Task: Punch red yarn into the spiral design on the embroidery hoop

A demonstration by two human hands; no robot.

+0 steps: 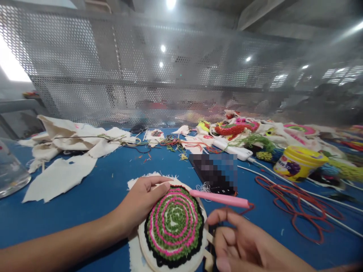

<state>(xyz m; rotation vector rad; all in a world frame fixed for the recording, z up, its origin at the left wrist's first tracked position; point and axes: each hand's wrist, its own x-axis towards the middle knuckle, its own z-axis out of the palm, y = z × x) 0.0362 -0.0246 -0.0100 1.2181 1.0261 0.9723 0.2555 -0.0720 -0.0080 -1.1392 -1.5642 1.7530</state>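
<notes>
My left hand grips the upper left rim of an embroidery hoop, thumb on top. Stretched in the hoop is cream cloth with a round looped-yarn patch of green, pink and white rings, edged in black. A pink punch needle lies slanted with its tip at the patch's upper right edge, and red yarn trails from its back end. No hand is on it. My right hand is beside the hoop's right rim and its wooden clamp ends, fingers loosely curled and apart, with nothing visible in them.
A black phone lies beyond the hoop. To the right are loose red yarn, white cables and a yellow tub. A white power bank, yarn and cloth scraps spread along the back, before a perforated metal screen.
</notes>
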